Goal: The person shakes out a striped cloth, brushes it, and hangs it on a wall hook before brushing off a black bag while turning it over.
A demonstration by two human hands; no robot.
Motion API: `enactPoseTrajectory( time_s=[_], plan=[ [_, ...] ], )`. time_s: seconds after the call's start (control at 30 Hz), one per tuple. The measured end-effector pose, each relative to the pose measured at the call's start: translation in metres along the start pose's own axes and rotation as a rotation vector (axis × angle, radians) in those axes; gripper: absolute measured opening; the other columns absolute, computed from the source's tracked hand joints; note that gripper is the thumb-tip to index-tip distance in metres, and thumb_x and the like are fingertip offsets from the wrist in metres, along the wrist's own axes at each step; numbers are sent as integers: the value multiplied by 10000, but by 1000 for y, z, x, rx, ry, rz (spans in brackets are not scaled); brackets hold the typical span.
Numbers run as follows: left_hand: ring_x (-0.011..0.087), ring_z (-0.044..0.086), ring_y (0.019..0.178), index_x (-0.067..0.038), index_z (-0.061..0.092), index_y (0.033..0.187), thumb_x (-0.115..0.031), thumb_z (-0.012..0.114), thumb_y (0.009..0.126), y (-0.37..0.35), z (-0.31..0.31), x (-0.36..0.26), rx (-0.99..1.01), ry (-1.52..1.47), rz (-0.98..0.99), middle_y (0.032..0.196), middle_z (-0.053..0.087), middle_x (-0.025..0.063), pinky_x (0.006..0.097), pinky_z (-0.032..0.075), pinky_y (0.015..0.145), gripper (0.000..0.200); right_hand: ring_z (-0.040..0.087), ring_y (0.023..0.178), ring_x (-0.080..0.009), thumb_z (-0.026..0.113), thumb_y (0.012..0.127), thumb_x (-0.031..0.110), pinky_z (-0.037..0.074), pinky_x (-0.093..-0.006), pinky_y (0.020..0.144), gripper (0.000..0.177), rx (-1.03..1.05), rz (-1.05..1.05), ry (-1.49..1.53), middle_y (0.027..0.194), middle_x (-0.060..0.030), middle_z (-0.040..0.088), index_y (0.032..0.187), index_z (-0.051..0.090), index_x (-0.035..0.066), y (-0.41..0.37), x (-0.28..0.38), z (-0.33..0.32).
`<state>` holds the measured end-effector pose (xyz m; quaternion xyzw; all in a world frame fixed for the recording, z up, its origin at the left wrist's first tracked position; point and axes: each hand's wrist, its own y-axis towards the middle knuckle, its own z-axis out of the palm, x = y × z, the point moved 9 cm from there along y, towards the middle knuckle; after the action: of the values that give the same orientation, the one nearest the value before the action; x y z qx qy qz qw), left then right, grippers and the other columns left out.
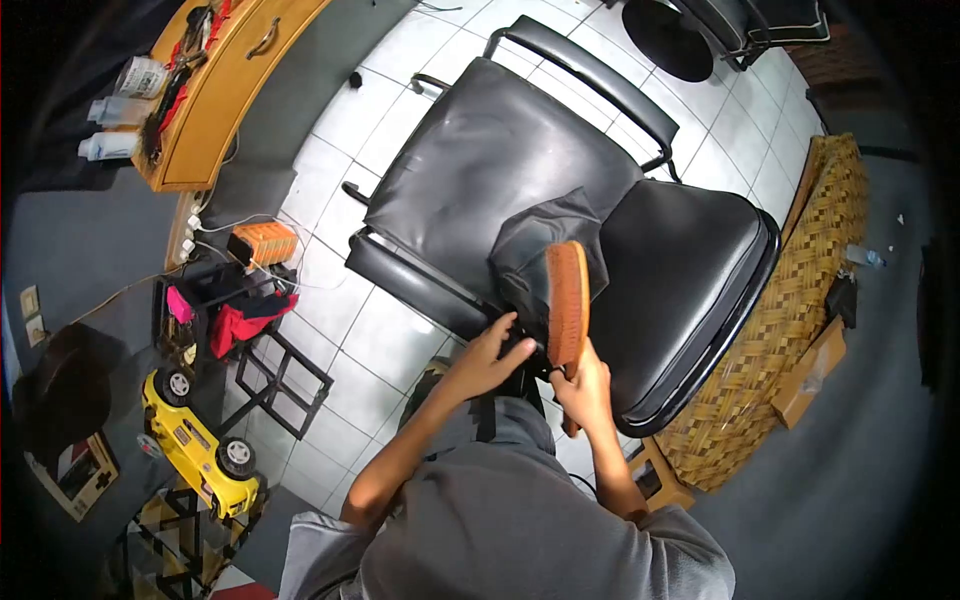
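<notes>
My right hand (584, 388) is wrapped round the handle of a brush (569, 300) with a wooden back and reddish-brown bristles. The brush stands upright in the view, its bristle side facing left. Behind it, a crumpled piece of thin black fabric (525, 245) lies across the seat of a black padded armchair (470, 150). My left hand (492, 358) is at the fabric's near lower edge, beside the armrest, with thumb and fingers apart and nothing visible between them. Part of the fabric is hidden behind the brush.
A wooden drawer cabinet (215, 95) with bottles on top stands at the upper left. Below it are an orange box (265, 243), cables and a yellow toy car (195, 445). A woven bamboo panel (770, 380) runs along the right of the chair. White tiles (350, 330) cover the floor.
</notes>
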<state>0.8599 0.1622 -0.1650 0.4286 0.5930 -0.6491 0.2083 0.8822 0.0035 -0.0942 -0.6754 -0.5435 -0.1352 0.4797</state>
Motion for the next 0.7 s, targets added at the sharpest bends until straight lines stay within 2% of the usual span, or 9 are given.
enactPoseTrajectory(
  time_s=[0.07, 0.13, 0.23, 0.37, 0.47, 0.5, 0.6, 0.63, 0.7],
  plan=[
    [378, 476, 1218, 39, 272, 1377, -416, 570, 892, -6, 19, -3, 117, 95, -8, 1260, 476, 329, 401, 363, 1012, 729, 665, 703, -213, 568, 677, -2, 493, -295, 659, 413, -47, -7, 122, 771, -116, 639, 1088, 542, 27, -17, 10, -15],
    [387, 460, 1225, 23, 183, 1394, -368, 580, 900, -21, 34, -19, 176, -141, 28, 1301, 437, 324, 417, 366, 1006, 745, 639, 682, -155, 570, 674, -12, 484, -273, 650, 399, -142, -55, 181, 769, -94, 640, 1072, 548, 13, -38, 22, -29],
    [356, 363, 1306, -9, 89, 1418, -261, 535, 939, -41, 49, -16, 245, -223, 128, 1418, 269, 314, 407, 362, 1013, 701, 632, 690, -148, 591, 676, -10, 482, -273, 653, 359, -188, -80, 173, 771, -82, 644, 1033, 566, -4, -74, 22, -27],
    [297, 383, 1261, -114, 41, 1433, -174, 557, 919, -91, 42, 1, 218, -197, 76, 1364, 330, 223, 395, 354, 1004, 731, 603, 689, -114, 619, 668, -11, 477, -264, 647, 319, -213, -75, 288, 763, -64, 637, 983, 569, -8, -132, 11, -2],
    [303, 419, 1220, -119, -46, 1412, -202, 612, 885, -145, 44, 9, 339, -483, 315, 1355, 336, 246, 412, 345, 1004, 848, 564, 679, -87, 647, 666, -23, 461, -250, 622, 289, -201, -136, 380, 751, -35, 610, 940, 557, -9, -187, 19, 22],
    [253, 416, 1203, -136, -133, 1391, -142, 607, 874, -164, 43, 15, 331, -518, 354, 1358, 331, 219, 387, 324, 1016, 902, 547, 678, -79, 659, 675, -28, 449, -243, 609, 269, -180, -168, 382, 750, -19, 589, 918, 546, -7, -208, 25, 31],
    [230, 391, 1235, -149, -210, 1400, -249, 573, 911, -216, 36, 37, 228, -728, 519, 1374, 324, 213, 358, 313, 1020, 929, 538, 696, -74, 693, 673, -29, 446, -242, 613, 295, -110, -199, 374, 775, -11, 579, 935, 556, -24, -265, 23, 60],
    [228, 378, 1259, -133, -80, 1448, -355, 562, 919, -232, 38, 53, 246, -958, 402, 1384, 337, 189, 347, 323, 1022, 861, 541, 703, -77, 693, 672, -29, 449, -245, 620, 309, -99, -207, 358, 782, -14, 582, 952, 562, -29, -281, 17, 70],
    [216, 390, 1255, -111, 47, 1451, -398, 565, 913, -259, 48, 68, 255, -1153, 289, 1380, 356, 164, 342, 346, 1012, 800, 579, 781, -98, 726, 686, -5, 476, -258, 694, 393, -27, -207, 370, 859, -48, 626, 1043, 571, -52, -311, 7, 89]
  ],
)
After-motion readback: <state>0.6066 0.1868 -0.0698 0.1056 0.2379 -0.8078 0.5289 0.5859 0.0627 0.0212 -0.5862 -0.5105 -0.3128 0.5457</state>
